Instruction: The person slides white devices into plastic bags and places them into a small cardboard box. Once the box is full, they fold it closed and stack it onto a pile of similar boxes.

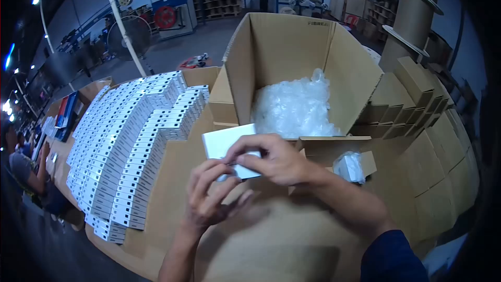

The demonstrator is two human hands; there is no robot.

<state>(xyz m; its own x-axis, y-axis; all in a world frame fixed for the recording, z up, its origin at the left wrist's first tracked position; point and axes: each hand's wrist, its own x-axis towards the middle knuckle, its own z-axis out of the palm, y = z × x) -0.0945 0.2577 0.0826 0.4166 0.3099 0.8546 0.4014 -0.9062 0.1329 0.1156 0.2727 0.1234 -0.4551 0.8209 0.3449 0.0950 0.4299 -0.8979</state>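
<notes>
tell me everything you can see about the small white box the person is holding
The small white box is a flat, rectangular carton, apparently thin card, plain white on the face that shows. It looks closed and lies tilted, held just above the brown cardboard surface in front of the big open carton. The right hand covers its near right part from above, and the left hand meets its lower edge from below. Its far left corner sticks out bare. Any print on it is hidden.

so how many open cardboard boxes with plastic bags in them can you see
2. The large open box stands behind the hands, with clear bags heaped inside. The small open box sits right of the right hand, holding one bag. Others may be hidden among the stacked brown boxes.
</notes>
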